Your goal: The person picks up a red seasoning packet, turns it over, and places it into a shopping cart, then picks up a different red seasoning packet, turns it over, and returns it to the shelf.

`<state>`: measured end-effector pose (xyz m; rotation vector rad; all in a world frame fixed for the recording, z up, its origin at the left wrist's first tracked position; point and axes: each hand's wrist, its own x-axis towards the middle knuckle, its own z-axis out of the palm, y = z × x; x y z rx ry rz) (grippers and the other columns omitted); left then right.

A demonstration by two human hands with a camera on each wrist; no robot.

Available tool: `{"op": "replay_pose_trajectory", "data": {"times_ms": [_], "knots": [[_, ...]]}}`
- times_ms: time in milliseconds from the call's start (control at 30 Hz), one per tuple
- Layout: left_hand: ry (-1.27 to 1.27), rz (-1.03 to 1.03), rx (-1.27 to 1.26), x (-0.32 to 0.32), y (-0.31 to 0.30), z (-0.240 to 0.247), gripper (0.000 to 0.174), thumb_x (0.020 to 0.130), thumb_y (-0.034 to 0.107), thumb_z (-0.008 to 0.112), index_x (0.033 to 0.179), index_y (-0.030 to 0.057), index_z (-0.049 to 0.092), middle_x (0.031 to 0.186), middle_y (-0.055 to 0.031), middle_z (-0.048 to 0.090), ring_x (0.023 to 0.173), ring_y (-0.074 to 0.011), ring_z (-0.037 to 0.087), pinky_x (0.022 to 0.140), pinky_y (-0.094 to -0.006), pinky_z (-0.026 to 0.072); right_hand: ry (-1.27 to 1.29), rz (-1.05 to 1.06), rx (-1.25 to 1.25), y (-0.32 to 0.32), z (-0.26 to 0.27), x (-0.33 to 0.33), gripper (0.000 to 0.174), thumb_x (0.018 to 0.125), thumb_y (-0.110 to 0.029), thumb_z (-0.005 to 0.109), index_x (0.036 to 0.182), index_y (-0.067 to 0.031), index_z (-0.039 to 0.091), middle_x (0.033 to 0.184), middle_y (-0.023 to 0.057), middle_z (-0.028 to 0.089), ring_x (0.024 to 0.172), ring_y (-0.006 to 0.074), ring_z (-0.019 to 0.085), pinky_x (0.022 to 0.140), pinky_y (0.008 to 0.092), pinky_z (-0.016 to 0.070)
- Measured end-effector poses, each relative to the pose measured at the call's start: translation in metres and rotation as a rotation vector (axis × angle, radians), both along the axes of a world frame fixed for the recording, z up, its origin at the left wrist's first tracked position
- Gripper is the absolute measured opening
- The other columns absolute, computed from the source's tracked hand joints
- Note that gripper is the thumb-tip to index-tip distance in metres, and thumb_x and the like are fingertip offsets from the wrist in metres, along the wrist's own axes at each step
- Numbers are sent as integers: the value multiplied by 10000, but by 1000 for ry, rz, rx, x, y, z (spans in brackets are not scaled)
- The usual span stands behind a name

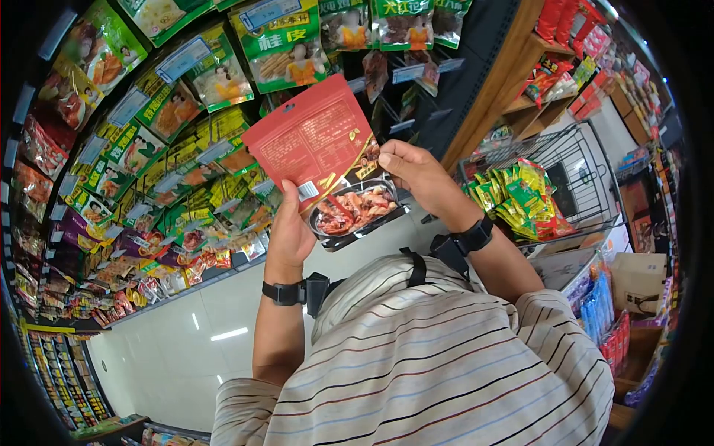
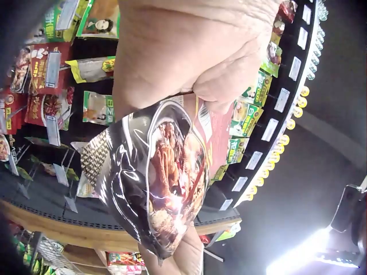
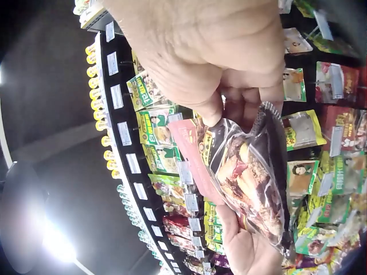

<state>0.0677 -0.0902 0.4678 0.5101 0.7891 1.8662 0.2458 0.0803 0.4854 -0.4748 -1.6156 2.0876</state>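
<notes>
In the head view a red food pouch (image 1: 316,137) is held tilted in front of the chest, its printed back turned up. Its lower part shows a picture of cooked food in a black dish. My left hand (image 1: 288,236) grips the lower left edge, thumb on the face. On the right edge, my right hand (image 1: 418,177) pinches the pouch between thumb and fingers. The left wrist view shows the glossy black bottom of the pouch (image 2: 172,189) beneath the palm. Curled fingers behind the pouch (image 3: 246,177) appear in the right wrist view.
Hanging seasoning packets (image 1: 286,48) with price tags fill the rack ahead and to the left. A wire shopping cart (image 1: 584,160) on the right carries a pile of green and yellow packets (image 1: 513,197). A wooden shelf post (image 1: 487,82) stands beyond my right hand.
</notes>
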Motion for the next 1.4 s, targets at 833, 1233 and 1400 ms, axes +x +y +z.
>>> {"op": "replay_pose_trajectory", "data": {"times_ms": [833, 1233, 1400], "knots": [[348, -58, -558, -43, 18, -68, 620, 1049, 506, 417, 1331, -27, 560, 1286, -108, 620, 1178, -178, 565, 1013, -303, 429, -285, -177, 106, 11, -61, -42, 223, 1022, -237, 555, 1111, -42, 619, 1037, 21, 648, 984, 101, 615, 835, 284, 505], [1131, -273, -699, -3, 21, -165, 408, 1041, 231, 432, 1373, -5, 444, 1343, -256, 520, 1198, -428, 538, 969, -454, 470, -615, -212, 201, -44, -144, -87, 489, 893, -370, 693, 1090, 45, 526, 1003, 211, 646, 894, 318, 654, 774, 401, 521], [1216, -250, -719, 4, 20, -173, 612, 980, 177, 545, 1517, 46, 282, 1475, -242, 389, 1327, -419, 440, 1079, -444, 423, -587, -305, 310, -40, -193, -88, 310, 953, -259, 560, 1067, 27, 528, 895, 281, 638, 844, 449, 631, 741, 474, 501]]}}
